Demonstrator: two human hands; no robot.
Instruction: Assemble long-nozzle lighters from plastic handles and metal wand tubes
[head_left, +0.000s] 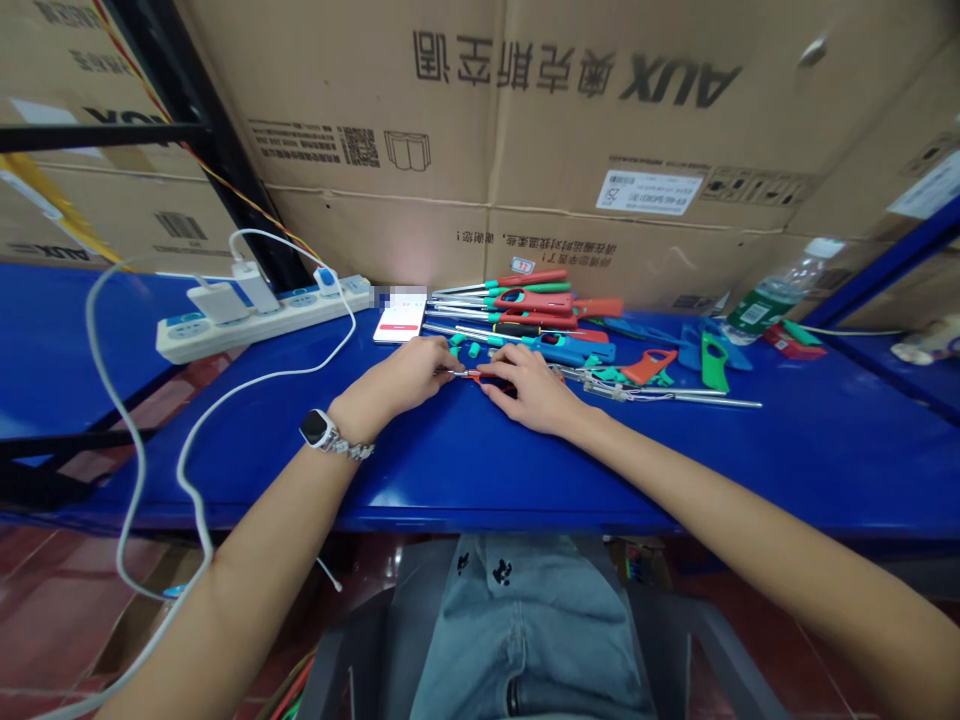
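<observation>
A long-nosed lighter (pixel 472 374) with an orange-red body and a metal tube lies low over the blue table, mostly hidden by my fingers. My left hand (pixel 412 375) pinches its metal tube end. Curled over the orange body is my right hand (pixel 536 388). Just behind my fingers are small green plastic pieces (pixel 474 350). A blue lighter (pixel 574 349) and a black-and-yellow screwdriver (pixel 517 329) lie beyond my right hand. Several red lighters (pixel 532 300) are heaped farther back, their metal tubes pointing left.
To the right lie an orange handle shell (pixel 649 367), a green shell (pixel 714 362) and loose metal tubes (pixel 712 400). A water bottle (pixel 765 300) leans near the cardboard box (pixel 570 120). At left are a phone (pixel 401 318), a power strip (pixel 292 305) and a white cable (pixel 187 450).
</observation>
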